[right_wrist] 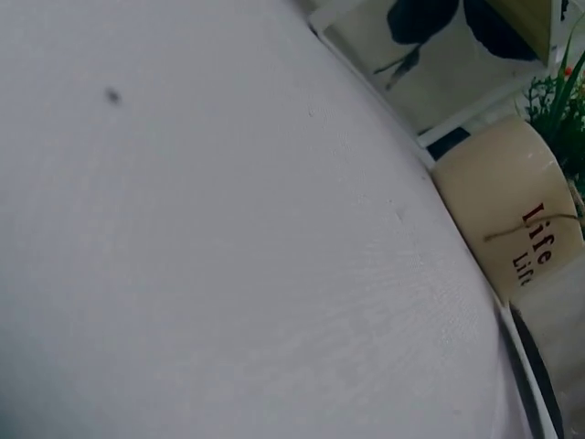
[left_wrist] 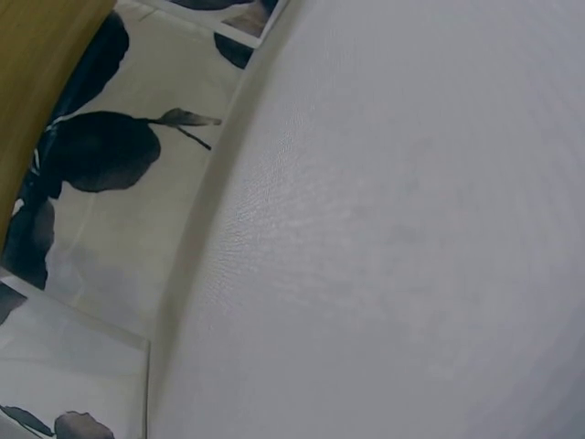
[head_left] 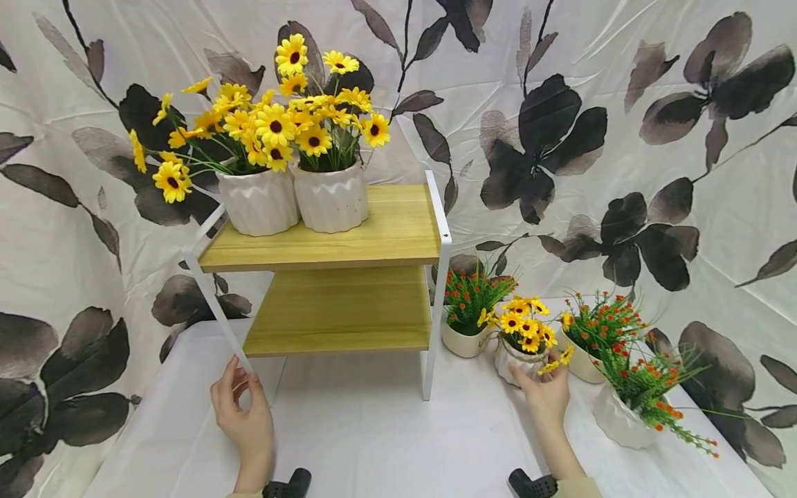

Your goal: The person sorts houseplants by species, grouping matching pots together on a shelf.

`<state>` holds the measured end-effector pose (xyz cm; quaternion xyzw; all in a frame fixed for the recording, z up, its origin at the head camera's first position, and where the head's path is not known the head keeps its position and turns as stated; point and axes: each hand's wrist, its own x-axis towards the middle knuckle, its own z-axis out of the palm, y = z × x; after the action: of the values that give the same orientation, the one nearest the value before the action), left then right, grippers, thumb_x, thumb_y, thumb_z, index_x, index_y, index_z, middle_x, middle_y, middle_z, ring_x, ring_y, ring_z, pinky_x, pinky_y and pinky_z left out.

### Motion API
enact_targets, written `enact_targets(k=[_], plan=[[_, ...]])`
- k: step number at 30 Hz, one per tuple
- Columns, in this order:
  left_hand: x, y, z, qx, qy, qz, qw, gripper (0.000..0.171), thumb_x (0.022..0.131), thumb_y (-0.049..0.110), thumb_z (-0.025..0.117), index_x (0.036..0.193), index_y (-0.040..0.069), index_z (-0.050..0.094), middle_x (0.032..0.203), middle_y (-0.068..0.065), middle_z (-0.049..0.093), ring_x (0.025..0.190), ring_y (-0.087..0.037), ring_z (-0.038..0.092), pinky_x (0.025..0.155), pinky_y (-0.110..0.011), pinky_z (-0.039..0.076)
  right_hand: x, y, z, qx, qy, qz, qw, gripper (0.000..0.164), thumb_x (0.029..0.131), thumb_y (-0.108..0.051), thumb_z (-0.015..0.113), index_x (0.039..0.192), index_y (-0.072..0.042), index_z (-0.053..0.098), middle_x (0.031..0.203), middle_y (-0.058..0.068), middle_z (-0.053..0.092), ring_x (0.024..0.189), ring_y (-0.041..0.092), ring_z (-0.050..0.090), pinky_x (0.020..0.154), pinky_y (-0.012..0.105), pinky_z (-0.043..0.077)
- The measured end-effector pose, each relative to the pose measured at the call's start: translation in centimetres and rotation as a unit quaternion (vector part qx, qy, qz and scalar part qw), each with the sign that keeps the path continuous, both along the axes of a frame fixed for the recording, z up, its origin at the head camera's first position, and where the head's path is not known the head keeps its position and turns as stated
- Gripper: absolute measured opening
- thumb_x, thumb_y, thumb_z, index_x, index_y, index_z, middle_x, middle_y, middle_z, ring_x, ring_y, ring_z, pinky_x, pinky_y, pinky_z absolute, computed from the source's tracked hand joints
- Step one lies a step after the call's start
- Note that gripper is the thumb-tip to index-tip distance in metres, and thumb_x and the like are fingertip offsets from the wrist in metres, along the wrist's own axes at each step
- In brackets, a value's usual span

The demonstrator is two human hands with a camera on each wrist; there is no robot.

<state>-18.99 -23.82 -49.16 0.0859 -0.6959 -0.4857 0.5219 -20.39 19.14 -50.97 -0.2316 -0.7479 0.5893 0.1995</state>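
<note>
In the head view my left hand (head_left: 245, 418) pinches the white front left leg (head_left: 214, 304) of a two-tier wooden shelf (head_left: 330, 250), low down near its foot. My right hand (head_left: 549, 398) grips a small white flowerpot (head_left: 518, 365) of yellow daisy-like flowers (head_left: 528, 325), thumb at the front and fingers on its right side. That pot is partly covered by the hand. Neither wrist view shows the fingers. Two white ribbed pots (head_left: 331, 197) of yellow flowers stand side by side on the top shelf, left of its middle.
A cream pot (right_wrist: 498, 187) lettered "Life", with red flowers, stands by the shelf's right side. Further right are another cream pot (head_left: 582, 356) and a white ribbed pot (head_left: 623, 418), both with red flowers. The lower board (head_left: 339, 311) holds nothing. Floral cloth (head_left: 560, 41) hangs behind the white table (head_left: 373, 443).
</note>
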Motion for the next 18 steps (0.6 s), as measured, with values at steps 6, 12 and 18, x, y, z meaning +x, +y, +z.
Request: enact_targets(k=[6,12,18], plan=[[0.1,0.0,0.1,0.0,-0.013,-0.006,0.9999,0.043,0.089,-0.007,0.058,0.13,0.007,0.057,0.104,0.026,0.044,0.101,0.008,0.048,0.088,-0.006,0.043,1.5,0.0,0.6,0.02,0.021,0.001,1.0,0.08,0.076,-0.018,0.08,0.141,-0.008,0.035,0.139,0.023,0.043,0.12,0.037,0.047,0.095,0.032,0.042],[0.0,0.0,0.1,0.002,-0.002,-0.006,1.0,0.043,0.088,-0.008,0.059,0.129,0.006,0.058,0.102,0.019,0.048,0.1,0.006,0.048,0.088,-0.007,0.043,2.9,-0.3,1.8,0.022,0.036,0.003,0.999,0.08,0.076,-0.016,0.08,0.142,-0.008,0.036,0.141,0.018,0.043,0.12,0.03,0.044,0.086,0.018,0.037],[0.1,-0.1,-0.1,0.002,-0.016,-0.008,0.9998,0.044,0.089,-0.007,0.058,0.131,0.008,0.058,0.102,0.023,0.046,0.1,0.005,0.048,0.088,-0.006,0.043,3.9,-0.8,3.5,0.022,0.079,0.001,0.997,0.08,0.072,-0.008,0.081,0.14,-0.006,0.039,0.136,0.003,0.047,0.113,0.003,0.041,0.096,0.028,0.035]])
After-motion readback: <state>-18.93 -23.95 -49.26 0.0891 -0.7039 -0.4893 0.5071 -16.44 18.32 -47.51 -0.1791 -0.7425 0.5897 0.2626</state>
